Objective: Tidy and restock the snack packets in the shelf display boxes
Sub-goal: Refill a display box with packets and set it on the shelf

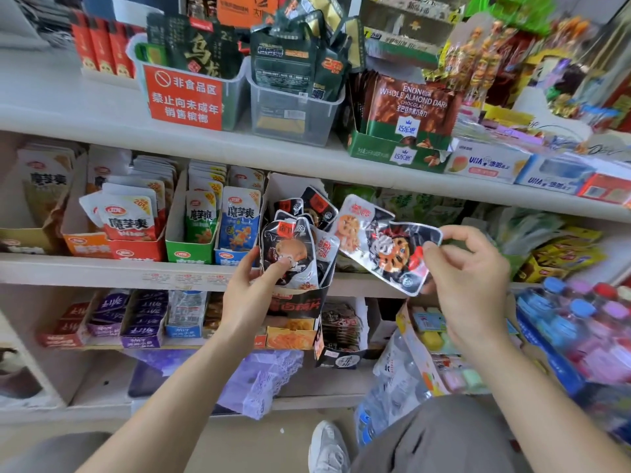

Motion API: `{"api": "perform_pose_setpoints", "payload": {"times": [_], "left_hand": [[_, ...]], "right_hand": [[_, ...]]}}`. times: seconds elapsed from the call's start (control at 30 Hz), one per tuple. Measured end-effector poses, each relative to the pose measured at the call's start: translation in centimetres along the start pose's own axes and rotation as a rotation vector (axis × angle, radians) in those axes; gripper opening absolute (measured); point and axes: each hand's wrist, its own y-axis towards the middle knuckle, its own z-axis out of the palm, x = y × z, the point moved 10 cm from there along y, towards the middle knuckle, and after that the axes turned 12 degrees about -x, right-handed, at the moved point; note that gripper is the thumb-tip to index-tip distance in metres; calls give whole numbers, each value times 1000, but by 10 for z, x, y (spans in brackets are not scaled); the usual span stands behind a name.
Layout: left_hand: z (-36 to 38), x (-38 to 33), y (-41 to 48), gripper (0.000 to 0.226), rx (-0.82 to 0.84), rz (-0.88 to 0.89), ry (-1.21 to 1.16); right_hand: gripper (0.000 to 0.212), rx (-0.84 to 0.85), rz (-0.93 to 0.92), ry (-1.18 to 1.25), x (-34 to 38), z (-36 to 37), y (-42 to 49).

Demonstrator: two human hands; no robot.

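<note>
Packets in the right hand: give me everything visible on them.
At least two flat, glossy, foil-look snack packets, fanned and overlapping: silver-white and black with red print and a picture of a round, holed slice. Slightly crinkled. The right hand pinches their right edge, holding them tilted in mid-air before the middle shelf, just right of the dark display box that the left hand grips.

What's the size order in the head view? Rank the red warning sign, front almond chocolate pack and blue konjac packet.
1. Red warning sign and front almond chocolate pack: they look alike, so no ranking between them.
2. Blue konjac packet: smallest.
</note>
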Motion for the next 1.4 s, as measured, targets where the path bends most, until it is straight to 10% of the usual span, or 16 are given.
{"api": "perform_pose_setpoints", "payload": {"times": [0.53,1.07,1.4], "left_hand": [[4,-7,-4,70,11,-19,-19],[-2,-8,-9,62,34,20,-71],[1,2,2,61,10,58,24]], "right_hand": [[17,-30,-436,7,91,30,18],[28,738,-666,-452,73,170,-6],[33,802,-522,-336,54,198,-29]]}}
